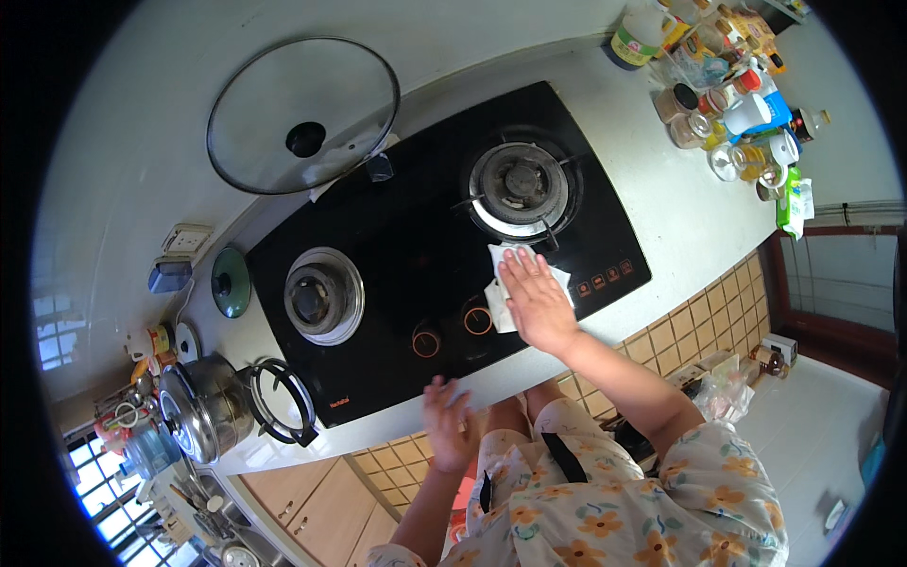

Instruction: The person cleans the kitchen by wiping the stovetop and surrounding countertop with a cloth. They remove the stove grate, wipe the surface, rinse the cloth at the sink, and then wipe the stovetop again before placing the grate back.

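Observation:
My right hand (535,305) lies flat, fingers together, pressing a white cloth or paper wipe (502,312) onto the black glass gas hob (418,234). The wipe sits just in front of the right burner (523,183), whose pot-support prongs are in place, and beside a round control knob (477,321). Slightly blurred, my left hand (450,425) hangs before the hob's front edge with its fingers apart and nothing in them. Another knob (426,343) is near it. The left burner (315,298) has no support on it; a black pot-support ring (282,400) rests at the hob's left edge.
A large glass lid (305,92) leans on the wall behind the hob. A small green lid (231,282) and a steel pot (205,407) stand left. Bottles and jars (708,120) crowd the right end of the counter (680,212). A wall socket (188,239) is at left.

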Demonstrator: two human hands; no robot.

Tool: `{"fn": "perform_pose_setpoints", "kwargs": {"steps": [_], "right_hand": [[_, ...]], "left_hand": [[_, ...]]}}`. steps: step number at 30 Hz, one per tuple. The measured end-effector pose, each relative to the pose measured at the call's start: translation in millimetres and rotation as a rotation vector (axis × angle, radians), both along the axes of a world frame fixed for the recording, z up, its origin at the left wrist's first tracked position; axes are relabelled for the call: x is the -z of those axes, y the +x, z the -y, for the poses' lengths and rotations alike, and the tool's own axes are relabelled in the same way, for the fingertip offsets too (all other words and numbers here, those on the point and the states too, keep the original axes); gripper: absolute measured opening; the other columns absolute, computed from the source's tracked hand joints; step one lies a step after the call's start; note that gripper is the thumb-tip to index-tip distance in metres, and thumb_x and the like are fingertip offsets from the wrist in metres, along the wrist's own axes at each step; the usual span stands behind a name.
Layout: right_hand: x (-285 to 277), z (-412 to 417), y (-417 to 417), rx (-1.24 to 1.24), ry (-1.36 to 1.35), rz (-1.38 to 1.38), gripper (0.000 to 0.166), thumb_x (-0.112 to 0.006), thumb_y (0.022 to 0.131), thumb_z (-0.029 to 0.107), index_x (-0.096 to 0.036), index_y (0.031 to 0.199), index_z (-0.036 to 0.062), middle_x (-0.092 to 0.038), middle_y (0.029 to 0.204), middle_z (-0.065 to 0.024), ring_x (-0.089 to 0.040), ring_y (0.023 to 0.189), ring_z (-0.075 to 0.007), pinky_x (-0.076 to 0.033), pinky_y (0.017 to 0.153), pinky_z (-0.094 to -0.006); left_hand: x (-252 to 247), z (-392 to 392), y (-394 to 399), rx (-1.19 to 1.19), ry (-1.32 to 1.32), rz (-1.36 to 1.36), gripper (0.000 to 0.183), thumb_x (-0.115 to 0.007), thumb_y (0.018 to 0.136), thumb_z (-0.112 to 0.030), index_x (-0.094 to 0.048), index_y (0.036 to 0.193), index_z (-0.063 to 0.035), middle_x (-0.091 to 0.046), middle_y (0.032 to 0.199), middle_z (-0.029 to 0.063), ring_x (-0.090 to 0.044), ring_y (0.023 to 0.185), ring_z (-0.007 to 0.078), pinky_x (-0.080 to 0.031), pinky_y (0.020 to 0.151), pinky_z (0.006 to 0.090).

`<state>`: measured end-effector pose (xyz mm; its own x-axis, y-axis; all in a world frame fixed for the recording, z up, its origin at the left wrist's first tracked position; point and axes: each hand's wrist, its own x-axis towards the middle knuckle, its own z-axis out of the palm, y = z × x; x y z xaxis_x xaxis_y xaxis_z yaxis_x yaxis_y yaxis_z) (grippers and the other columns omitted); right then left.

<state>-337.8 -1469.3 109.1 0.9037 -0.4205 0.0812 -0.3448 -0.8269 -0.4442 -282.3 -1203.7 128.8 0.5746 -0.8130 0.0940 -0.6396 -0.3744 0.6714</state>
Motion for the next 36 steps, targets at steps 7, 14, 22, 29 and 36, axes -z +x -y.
{"fn": "perform_pose_setpoints", "kwargs": {"steps": [7,14,22,29,36], "right_hand": [[2.9,1.1,-15.4,-0.299,-0.095,-0.097,0.059,-0.050,0.093,0.026,-0.040,0.145,-0.0001,-0.033,0.156,-0.0130,-0.021,0.149,-0.0260,-0.011,0.123,-0.0417],[-4.8,101.4,-113.7,0.245,-0.246,-0.196,0.060,-0.044,0.091,0.018,-0.034,0.146,-0.0051,-0.033,0.152,-0.0244,-0.027,0.144,-0.0364,-0.016,0.121,-0.0474],[6.2,-11.9,-24.9,-0.052,-0.011,-0.139,0.065,-0.051,0.091,0.025,-0.033,0.149,0.0001,-0.029,0.157,-0.0149,-0.019,0.149,-0.0281,-0.007,0.122,-0.0442],[7.2,28.4,-47.0,-0.156,-0.075,-0.081,0.061,-0.048,0.095,0.026,-0.034,0.149,0.0011,-0.032,0.156,-0.0150,-0.025,0.147,-0.0277,-0.014,0.121,-0.0446],[16.3,-13.9,-87.9,0.160,-0.085,-0.039,0.061,-0.045,0.093,0.021,-0.033,0.146,-0.0072,-0.030,0.155,-0.0237,-0.019,0.148,-0.0368,-0.010,0.121,-0.0480]], "left_hand": [[14.3,-43.8,22.2,-0.303,0.022,0.062,0.024,-0.052,0.085,0.000,-0.063,0.106,0.0024,-0.057,0.125,0.0201,-0.045,0.128,0.0421,-0.035,0.108,0.0510],[32.5,-103.8,29.0,-0.387,0.125,0.219,0.025,-0.052,0.085,-0.001,-0.064,0.106,0.0021,-0.057,0.121,0.0181,-0.049,0.123,0.0375,-0.038,0.104,0.0456],[45.8,-130.8,45.2,-0.610,0.108,0.286,0.026,-0.054,0.083,-0.004,-0.063,0.108,-0.0018,-0.057,0.116,0.0171,-0.051,0.114,0.0349,-0.038,0.098,0.0462],[44.3,-150.4,52.4,-0.702,0.121,0.302,0.027,-0.054,0.079,-0.002,-0.063,0.105,-0.0022,-0.059,0.111,0.0144,-0.050,0.112,0.0329,-0.037,0.096,0.0457],[39.1,-151.7,42.9,-0.741,0.100,0.257,0.029,-0.054,0.078,0.002,-0.061,0.106,-0.0002,-0.059,0.112,0.0156,-0.052,0.114,0.0330,-0.039,0.095,0.0452]]}}
